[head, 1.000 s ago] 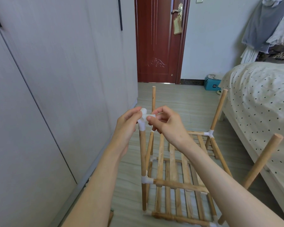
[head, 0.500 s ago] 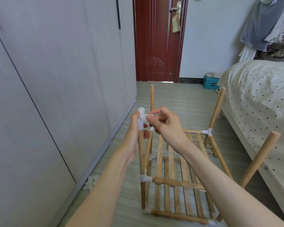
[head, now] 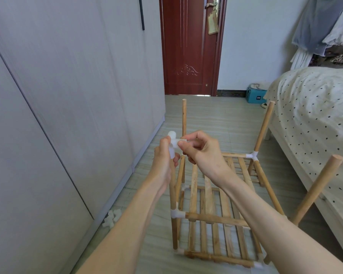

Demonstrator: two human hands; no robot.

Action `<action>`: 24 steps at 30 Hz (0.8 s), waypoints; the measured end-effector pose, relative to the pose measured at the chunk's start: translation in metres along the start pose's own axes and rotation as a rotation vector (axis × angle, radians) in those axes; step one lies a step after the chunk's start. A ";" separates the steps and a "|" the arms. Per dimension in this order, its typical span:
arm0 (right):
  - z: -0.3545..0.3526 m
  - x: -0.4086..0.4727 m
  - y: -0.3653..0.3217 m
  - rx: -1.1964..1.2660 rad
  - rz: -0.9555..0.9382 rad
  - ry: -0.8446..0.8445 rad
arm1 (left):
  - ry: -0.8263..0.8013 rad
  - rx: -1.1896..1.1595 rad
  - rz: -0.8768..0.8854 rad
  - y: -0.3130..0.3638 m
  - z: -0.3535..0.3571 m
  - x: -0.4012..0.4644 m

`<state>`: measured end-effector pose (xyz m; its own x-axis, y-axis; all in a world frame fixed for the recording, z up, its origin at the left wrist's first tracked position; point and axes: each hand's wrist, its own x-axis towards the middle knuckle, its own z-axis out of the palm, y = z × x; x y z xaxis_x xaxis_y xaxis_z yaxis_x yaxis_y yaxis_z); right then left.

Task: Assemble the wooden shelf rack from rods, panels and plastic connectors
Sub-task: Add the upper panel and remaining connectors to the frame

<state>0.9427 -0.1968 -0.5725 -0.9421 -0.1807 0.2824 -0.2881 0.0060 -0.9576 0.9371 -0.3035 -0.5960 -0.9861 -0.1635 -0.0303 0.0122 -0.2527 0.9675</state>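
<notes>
Wardrobe (head: 57, 95) fills the whole left side, its base edge running near-to-far along the floor (head: 216, 119); bed (head: 315, 119) w/ dotted cover takes the right side, edge likewise running far to near. Between them a strip of floor, closed red door (head: 188, 46) at the far end, clothes (head: 329, 30) hanging far right above the bed. Shelf rack (head: 212, 206) stands mid-strip, part-built: slatted panels on two levels, white connectors at the corners, four upright rods w/ bare tops at far left (head: 184, 117), far right (head: 264, 125) and near right (head: 317, 190). Rack's right side is just beside the bed edge; more open floor on its left toward the wardrobe, and beyond it up to the door. Near-left rod (head: 173, 196) carries a white plastic connector (head: 173, 142) on its top. Left hand (head: 164, 161) is wrapped round that rod's top end just under the connector, thumb up against the plastic. Right hand (head: 198, 151) has fingers curled, thumb and forefinger pinching the connector's side arm. Small blue box (head: 254, 95) sits at the far wall by the bed corner. Loose white connectors (head: 111, 219) lie on the floor touching the wardrobe base, near left of the rack.
</notes>
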 end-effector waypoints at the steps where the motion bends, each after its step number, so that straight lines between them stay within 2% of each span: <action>1: 0.001 -0.001 -0.001 0.006 0.003 0.001 | -0.012 -0.031 -0.006 0.000 -0.001 -0.001; 5: 0.003 -0.003 -0.004 0.036 0.011 0.002 | -0.047 -0.074 -0.014 0.003 -0.001 -0.003; 17: 0.016 -0.005 -0.006 0.072 0.019 0.001 | 0.087 -0.101 0.007 0.000 -0.006 0.004; 21: 0.020 -0.002 -0.001 0.027 -0.007 0.003 | 0.066 -0.123 -0.011 -0.001 -0.013 0.006; 24: 0.018 0.000 0.003 -0.159 -0.056 -0.013 | 0.129 -0.152 0.028 -0.003 -0.016 0.010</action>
<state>0.9449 -0.2143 -0.5764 -0.9219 -0.1979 0.3330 -0.3642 0.1506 -0.9191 0.9295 -0.3197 -0.6033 -0.9556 -0.2913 -0.0454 0.0738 -0.3857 0.9197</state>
